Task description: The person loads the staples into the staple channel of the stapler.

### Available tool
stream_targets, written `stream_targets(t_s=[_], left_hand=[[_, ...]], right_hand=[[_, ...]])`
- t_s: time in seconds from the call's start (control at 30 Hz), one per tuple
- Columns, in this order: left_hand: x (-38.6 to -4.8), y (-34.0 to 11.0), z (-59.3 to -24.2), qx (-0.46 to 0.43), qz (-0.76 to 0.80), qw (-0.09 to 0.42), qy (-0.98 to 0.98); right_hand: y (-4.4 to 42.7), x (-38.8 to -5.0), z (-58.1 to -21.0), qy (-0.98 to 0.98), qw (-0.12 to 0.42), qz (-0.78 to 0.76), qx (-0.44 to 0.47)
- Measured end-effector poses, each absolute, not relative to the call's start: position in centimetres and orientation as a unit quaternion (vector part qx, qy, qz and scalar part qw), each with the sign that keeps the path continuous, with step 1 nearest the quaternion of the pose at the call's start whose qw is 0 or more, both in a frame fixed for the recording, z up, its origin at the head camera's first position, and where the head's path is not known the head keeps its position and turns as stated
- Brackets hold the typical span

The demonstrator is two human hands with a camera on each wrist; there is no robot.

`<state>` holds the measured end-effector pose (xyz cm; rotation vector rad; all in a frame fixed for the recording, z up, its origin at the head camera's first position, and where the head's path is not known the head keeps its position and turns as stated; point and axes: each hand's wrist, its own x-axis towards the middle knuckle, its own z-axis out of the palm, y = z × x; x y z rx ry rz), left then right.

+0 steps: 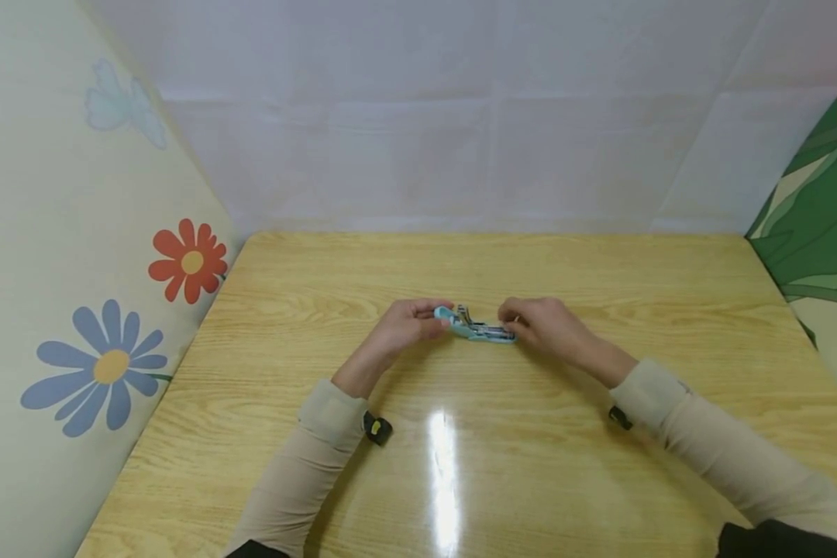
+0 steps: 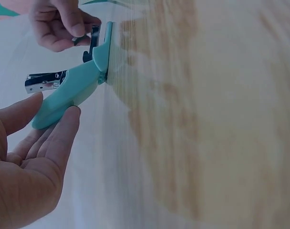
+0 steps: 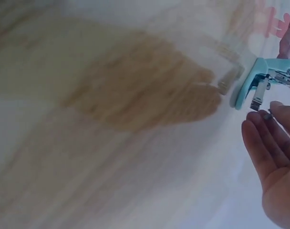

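Well, left grip [image 1: 406, 322] around teal stapler [image 2: 74, 88] (splayed wide), right grip [image 1: 545, 324] pinch-narrow on 1 tiny piece [image 3: 267, 115]

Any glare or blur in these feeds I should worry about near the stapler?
Head view: a bright glare streak on the table, clear of the stapler; left wrist view: tilted and hazy, tabletop washed out, but the stapler's outline readable; right wrist view: also tilted, wood grain soft, the small piece in the right hand too indistinct to identify.
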<state>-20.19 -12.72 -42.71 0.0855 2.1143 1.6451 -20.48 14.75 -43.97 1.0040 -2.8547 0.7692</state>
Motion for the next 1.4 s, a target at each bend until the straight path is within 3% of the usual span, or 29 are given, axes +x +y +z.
stream_targets(t_s=[0.17,0.47,0.8,1.0,1.2,1.4], left_hand=[[-20.2,-12.7,-42.5,0.032,0.592,0.229,0.772],[-20.2,-12.6,-42.4,0.031,0.592,0.223,0.774],[-20.2,-12.6,-42.3,0.042,0.586,0.218,0.779],[-20.3,-12.8,-42.5,0.038,0.562,0.211,0.799],[-20.0,-11.7,-42.3,0.037,0.475,0.158,0.865],[-19.9,-8.2,-41.8,0.122,0.353,0.079,0.924]], right_hand=[[14.8,-20.5,-43.7,-0.911,0.028,0.246,0.329],[14.3,-20.2,-43.7,-0.925,-0.006,0.22,0.311],[14.3,-20.1,-43.9,-0.926,0.005,0.191,0.326],[15.1,-19.8,-44.4,-0.937,-0.011,0.212,0.277],[15.5,-19.9,-44.7,-0.935,-0.004,0.231,0.268],[15.5,-20.2,-45.0,-0.931,-0.02,0.26,0.255]])
